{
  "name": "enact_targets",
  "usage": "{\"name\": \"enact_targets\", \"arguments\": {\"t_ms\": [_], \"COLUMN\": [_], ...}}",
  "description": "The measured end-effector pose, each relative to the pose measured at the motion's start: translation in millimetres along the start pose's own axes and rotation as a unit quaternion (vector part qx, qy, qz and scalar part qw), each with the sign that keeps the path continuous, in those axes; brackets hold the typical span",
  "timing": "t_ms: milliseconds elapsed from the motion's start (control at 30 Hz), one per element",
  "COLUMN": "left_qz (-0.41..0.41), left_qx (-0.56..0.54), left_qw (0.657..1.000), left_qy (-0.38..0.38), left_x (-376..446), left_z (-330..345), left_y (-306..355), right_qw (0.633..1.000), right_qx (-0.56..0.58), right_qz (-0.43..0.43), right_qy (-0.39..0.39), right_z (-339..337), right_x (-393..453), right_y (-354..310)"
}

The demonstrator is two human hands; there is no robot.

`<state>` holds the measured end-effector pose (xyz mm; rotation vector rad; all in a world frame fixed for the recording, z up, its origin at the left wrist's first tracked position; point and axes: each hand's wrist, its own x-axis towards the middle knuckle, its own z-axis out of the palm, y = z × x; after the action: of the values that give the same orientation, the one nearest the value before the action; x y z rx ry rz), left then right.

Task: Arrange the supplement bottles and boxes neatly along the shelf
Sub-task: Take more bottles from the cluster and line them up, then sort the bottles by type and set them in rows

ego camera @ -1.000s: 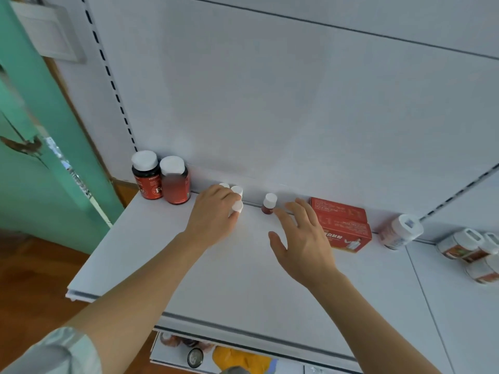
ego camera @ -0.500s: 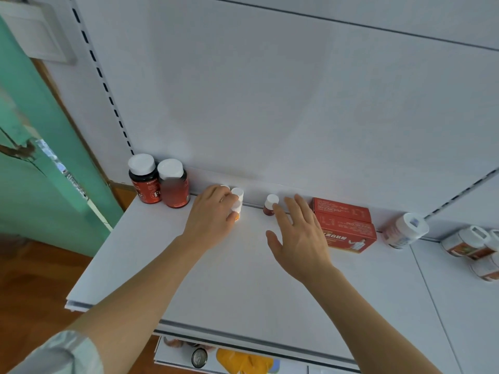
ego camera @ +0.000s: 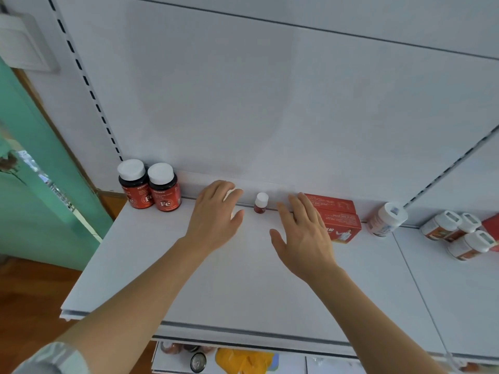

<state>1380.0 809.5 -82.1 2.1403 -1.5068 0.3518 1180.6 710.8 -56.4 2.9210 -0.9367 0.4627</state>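
Bottles and boxes sit along the rear edge of the flat white metal shelf (ego camera: 243, 279) in the head view, pushed back against the panel, which looks like the start of a tidy row. Two dark round bottles with white caps and red "Fe" labels (ego camera: 149, 188) stand upright and touching at the rear left corner. A tiny red bottle with a white cap (ego camera: 261, 203) stands alone at the rear edge, between the hands. Two flat red cardboard boxes (ego camera: 336, 217) lie stacked to its right, and beyond them a white round bottle (ego camera: 386, 220) lies tipped over, likely awaiting righting.

The left hand (ego camera: 216, 217) curls over small white-capped bottles (ego camera: 231, 194), mostly hidden; I cannot tell whether it grips them. The right hand (ego camera: 302, 233) is spread flat and empty, its fingers just beside the boxes.
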Motion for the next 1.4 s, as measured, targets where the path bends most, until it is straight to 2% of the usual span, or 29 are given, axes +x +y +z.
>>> {"name": "enact_targets", "arguments": {"t_ms": [167, 333, 533, 967, 1233, 1400], "left_qz": [0.048, 0.066, 0.104, 0.208, 0.293, 0.329], "left_qx": [-0.013, -0.012, -0.013, -0.069, -0.108, -0.139], "left_qw": [0.999, 0.997, 0.993, 0.970, 0.942, 0.922], "left_qy": [0.020, -0.031, -0.055, -0.105, -0.119, -0.147], "left_x": [1, 8, 12, -3, 22, 51], "left_z": [1, 3, 12, 63, 126, 169], "left_y": [48, 114, 213, 513, 670, 775], "right_qw": [0.999, 0.995, 0.984, 0.947, 0.906, 0.879], "right_qx": [-0.018, -0.037, -0.058, -0.102, -0.091, -0.125], "right_qz": [0.048, 0.089, 0.166, 0.306, 0.414, 0.460], "right_qy": [0.001, 0.012, 0.010, 0.001, 0.007, 0.003], "right_z": [-12, -32, -69, -153, -185, -209], "right_x": [-23, -61, -124, -321, -395, -426], "right_y": [16, 52, 119, 323, 446, 534]}}
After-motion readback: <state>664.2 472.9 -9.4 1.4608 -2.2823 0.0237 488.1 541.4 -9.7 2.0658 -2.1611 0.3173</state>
